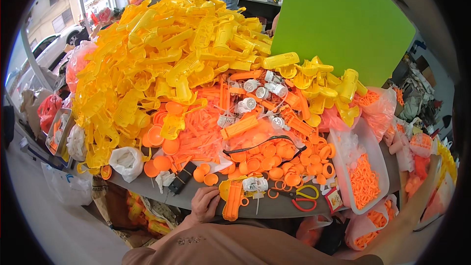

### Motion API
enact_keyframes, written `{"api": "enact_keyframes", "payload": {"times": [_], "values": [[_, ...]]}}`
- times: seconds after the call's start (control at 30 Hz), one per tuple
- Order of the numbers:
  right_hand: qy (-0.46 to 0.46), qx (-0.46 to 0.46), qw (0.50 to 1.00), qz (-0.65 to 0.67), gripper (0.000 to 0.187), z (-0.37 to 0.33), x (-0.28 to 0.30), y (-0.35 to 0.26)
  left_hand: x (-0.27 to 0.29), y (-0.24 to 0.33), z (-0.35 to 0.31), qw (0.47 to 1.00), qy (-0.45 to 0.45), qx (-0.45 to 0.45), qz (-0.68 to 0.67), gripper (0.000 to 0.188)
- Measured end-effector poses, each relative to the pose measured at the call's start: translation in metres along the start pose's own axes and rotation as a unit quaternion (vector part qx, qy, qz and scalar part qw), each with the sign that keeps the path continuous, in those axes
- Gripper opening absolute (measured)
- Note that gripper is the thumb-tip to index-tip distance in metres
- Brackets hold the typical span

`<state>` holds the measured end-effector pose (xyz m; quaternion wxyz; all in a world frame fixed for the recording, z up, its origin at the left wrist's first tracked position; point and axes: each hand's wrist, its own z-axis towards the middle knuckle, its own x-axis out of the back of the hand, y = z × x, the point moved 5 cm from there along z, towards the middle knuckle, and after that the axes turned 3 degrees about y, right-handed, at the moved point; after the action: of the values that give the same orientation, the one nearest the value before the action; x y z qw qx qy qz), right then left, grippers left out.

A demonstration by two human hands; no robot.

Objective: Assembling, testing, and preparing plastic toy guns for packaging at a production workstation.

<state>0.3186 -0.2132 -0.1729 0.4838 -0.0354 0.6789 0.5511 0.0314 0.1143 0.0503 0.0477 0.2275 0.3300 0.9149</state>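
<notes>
Brown shirt (235, 245) sits nearest; at three o'clock from the nearer, bent-fingered left hand (205, 204), an orange-and-yellow piece (233, 200) lies roughly twelve-to-six on the desk (274, 211). Right forearm (418, 202) points toward two; I can't tell either hand's grip.

Yellow-orange assembly (233, 200) blocks left hand (205, 203) rightward; grey tabletop (275, 210) passable at near edge; yellow heap (162, 44) bars back.
</notes>
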Motion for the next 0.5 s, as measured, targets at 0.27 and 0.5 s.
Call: {"api": "enact_keyframes", "payload": {"times": [0.27, 0.5], "values": [[0.044, -0.034, 0.994, -0.096, 0.014, -0.021, -0.034, 0.059, -0.002, 0.0, 0.001, 1.0, 0.0, -0.006, -0.006, 0.019], [0.102, 0.081, 0.976, -0.177, 0.028, -0.031, -0.032, 0.077, 0.0, 0.006, -0.006, 1.0, -0.006, -0.007, -0.004, 0.019]]}}
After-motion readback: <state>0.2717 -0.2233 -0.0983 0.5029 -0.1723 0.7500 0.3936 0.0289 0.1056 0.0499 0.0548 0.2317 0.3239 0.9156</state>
